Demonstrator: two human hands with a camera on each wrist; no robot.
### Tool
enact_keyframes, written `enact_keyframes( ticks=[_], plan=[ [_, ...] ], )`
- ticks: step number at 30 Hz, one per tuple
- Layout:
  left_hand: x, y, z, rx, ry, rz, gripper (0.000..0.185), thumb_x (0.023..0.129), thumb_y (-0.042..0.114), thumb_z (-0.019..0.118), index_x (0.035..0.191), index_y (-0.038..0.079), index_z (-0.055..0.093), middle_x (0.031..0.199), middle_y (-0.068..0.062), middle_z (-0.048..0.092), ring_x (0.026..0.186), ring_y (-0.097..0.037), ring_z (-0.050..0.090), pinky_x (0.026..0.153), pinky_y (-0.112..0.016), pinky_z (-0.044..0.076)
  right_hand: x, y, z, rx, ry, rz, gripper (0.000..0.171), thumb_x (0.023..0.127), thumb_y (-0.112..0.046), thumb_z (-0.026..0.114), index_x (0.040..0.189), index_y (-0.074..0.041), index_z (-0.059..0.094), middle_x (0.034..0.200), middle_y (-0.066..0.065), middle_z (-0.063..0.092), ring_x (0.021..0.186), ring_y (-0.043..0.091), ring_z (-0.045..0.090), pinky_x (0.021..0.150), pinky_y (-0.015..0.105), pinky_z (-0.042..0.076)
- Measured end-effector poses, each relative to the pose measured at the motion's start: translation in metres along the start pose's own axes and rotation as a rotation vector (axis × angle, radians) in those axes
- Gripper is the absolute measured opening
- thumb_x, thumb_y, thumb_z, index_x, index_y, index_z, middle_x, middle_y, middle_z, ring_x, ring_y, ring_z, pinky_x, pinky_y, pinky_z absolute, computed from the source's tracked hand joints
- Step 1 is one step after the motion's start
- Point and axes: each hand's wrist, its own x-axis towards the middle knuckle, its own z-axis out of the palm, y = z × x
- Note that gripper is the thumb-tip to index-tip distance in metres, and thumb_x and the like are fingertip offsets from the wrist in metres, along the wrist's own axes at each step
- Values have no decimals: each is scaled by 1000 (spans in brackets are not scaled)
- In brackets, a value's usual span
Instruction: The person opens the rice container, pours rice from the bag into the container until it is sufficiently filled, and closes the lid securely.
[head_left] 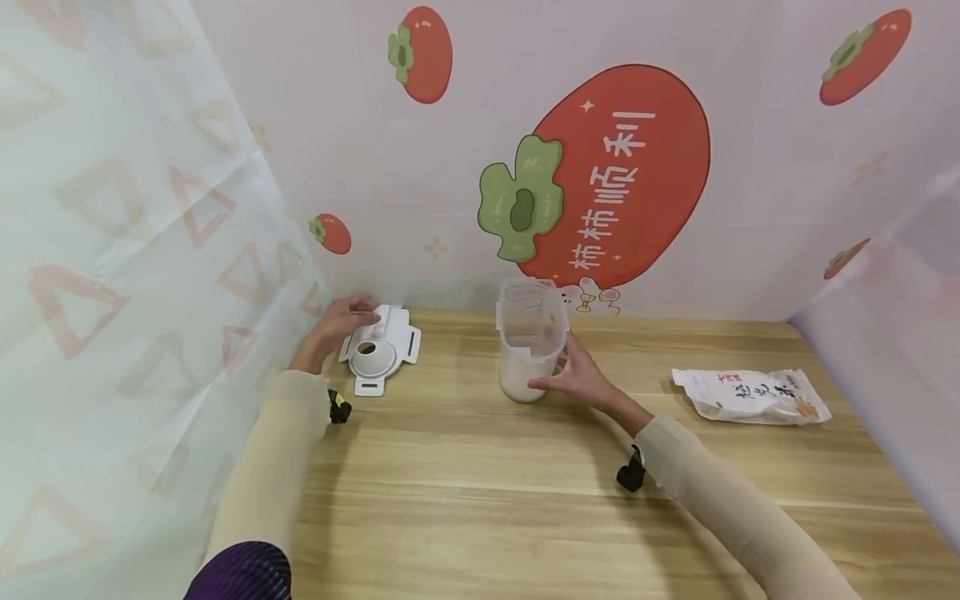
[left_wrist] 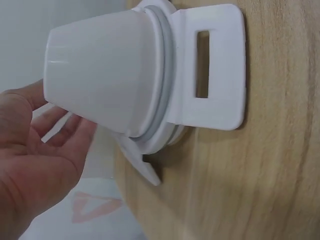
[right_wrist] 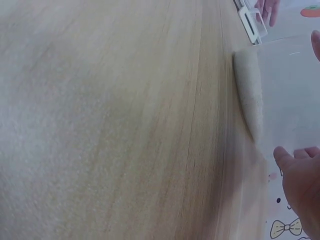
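At the table's back left, my left hand (head_left: 341, 325) reaches over a white plastic lid (head_left: 382, 358) that has slotted side tabs and a raised round spout. In the left wrist view, the fingers (left_wrist: 76, 137) lie loosely bent beside the white tapered spout (left_wrist: 102, 70); whether they touch it is unclear. My right hand (head_left: 577, 377) holds a clear plastic container (head_left: 529, 321) from its right side, thumb at the front. Upright on the table, the container has a layer of pale grains (right_wrist: 248, 90) at the bottom, and its top is uncovered.
A white printed plastic packet (head_left: 753, 397) lies flat on the wooden table (head_left: 480, 500) at the right. Behind stands a wall (head_left: 360, 150) printed with persimmons. More patterned sheeting borders the table on the left and right.
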Motion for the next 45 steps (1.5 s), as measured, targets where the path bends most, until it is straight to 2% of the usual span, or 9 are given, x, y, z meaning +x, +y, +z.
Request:
enact_keyframes(
  ticks=[6, 15, 19, 26, 30, 34, 40, 45],
  plan=[
    [0, 10, -2, 101, 42, 41, 72, 108, 14, 62, 166, -4, 23, 163, -32, 37, 153, -47, 35, 124, -57, 33, 2, -2, 0, -4, -12, 0, 115, 81, -15, 95, 167, -33, 20, 164, 4, 41, 155, 33, 35, 121, 69, 30],
    [-3, 32, 10, 152, 17, 114, 76, 108, 29, 62, 169, 5, 23, 169, -25, 32, 157, -43, 30, 125, -56, 32, -3, -5, -3, -65, -27, 5, 118, 79, -19, 96, 168, -30, 19, 165, 7, 40, 156, 34, 35, 121, 67, 31],
    [-8, 47, 19, 179, -20, 167, 79, 108, 35, 62, 170, 9, 20, 173, -20, 27, 159, -42, 26, 126, -58, 29, -5, -5, -7, -102, -46, -14, 120, 78, -18, 97, 169, -29, 19, 167, 7, 38, 156, 35, 33, 121, 66, 32],
    [-14, 71, 39, 231, -65, 269, 81, 107, 36, 63, 170, 7, 21, 174, -18, 26, 159, -40, 27, 127, -58, 27, -5, -7, -16, -150, -58, -37, 120, 75, -17, 99, 168, -25, 23, 169, 6, 36, 158, 35, 31, 121, 65, 34],
    [-18, 82, 51, 250, -91, 293, 83, 105, 40, 65, 170, 10, 22, 174, -15, 25, 159, -39, 26, 127, -59, 26, -7, -10, -21, -200, -63, -39, 124, 76, -22, 99, 170, -23, 19, 171, 8, 32, 157, 38, 31, 119, 67, 34],
    [-23, 94, 64, 316, -109, 344, 88, 103, 43, 68, 169, 8, 23, 175, -14, 24, 161, -36, 21, 129, -57, 22, -10, -13, -27, -287, -74, -45, 125, 75, -27, 99, 171, -21, 19, 173, 10, 30, 157, 39, 31, 119, 68, 35],
    [-28, 108, 85, 416, -146, 433, 99, 98, 42, 75, 168, 1, 19, 175, -17, 21, 162, -34, 18, 132, -49, 17, -12, -14, -36, -422, -76, -98, 132, 71, -29, 102, 171, -31, 16, 175, 3, 25, 160, 36, 26, 123, 68, 28],
    [-31, 115, 99, 445, -157, 472, 104, 95, 45, 78, 168, -1, 20, 175, -20, 20, 162, -34, 18, 132, -47, 17, -14, -16, -43, -486, -82, -106, 137, 71, -33, 102, 172, -33, 10, 177, -1, 19, 161, 33, 23, 123, 67, 28]
  ],
)
